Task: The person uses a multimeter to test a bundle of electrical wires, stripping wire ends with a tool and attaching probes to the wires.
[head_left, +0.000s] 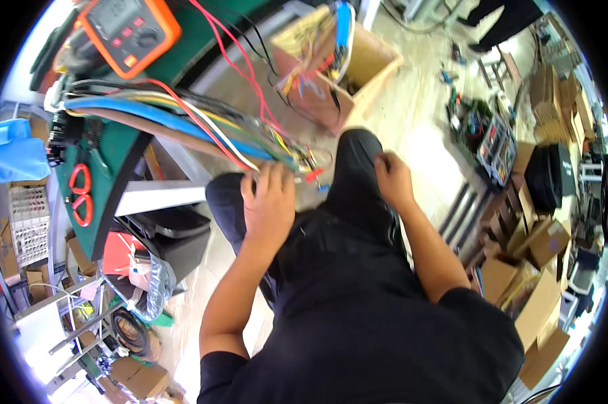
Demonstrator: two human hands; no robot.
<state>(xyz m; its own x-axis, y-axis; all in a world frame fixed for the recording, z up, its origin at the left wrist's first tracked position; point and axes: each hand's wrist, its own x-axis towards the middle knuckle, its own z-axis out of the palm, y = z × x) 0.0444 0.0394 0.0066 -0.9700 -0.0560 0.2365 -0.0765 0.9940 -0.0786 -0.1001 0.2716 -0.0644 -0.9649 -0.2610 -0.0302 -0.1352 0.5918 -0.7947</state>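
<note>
My left hand has its fingers curled over the lower end of a bundle of blue, brown, white, red and yellow cables, above my left knee. Loose wire ends with small red and blue connectors lie just right of it. My right hand is closed beside my right knee, its fingertips partly hidden; I cannot make out whether anything is in them. An orange-cased meter with thin leads sits on the green tabletop, with red-handled scissors near its edge.
An open wooden box holding cables stands ahead. A tool bag and cardboard boxes are on the right. A lined bin stands below the table at left. Another person's dark-clad legs show at top right.
</note>
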